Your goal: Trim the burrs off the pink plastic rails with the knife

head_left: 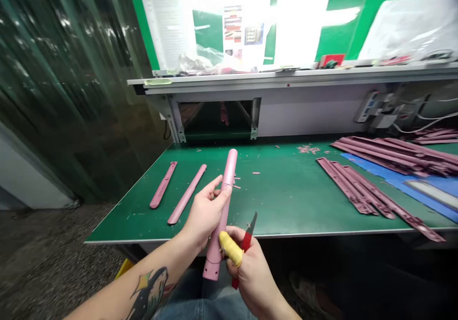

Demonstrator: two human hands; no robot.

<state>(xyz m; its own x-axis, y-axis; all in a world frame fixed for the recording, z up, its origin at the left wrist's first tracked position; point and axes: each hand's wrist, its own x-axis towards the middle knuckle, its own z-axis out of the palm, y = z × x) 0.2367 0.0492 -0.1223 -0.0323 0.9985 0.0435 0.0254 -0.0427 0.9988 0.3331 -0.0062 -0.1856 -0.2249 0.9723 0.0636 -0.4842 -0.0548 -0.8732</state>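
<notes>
A long pink plastic tube slants up and away from me over the table's front edge. My left hand is wrapped round its middle. Near the lower end, my right hand grips a red-handled knife with its short curved blade pointing up. A yellow cover on the right thumb presses against the tube. The near end of the tube has small holes and a dark seam line. Left of it on the green table lie a smooth pink strip and a pink half-shell.
Several pink half-shells lie at the right, near a larger pile on blue sheeting. Pink shavings are scattered on the green table. A shelf spans the back, with a power strip below it.
</notes>
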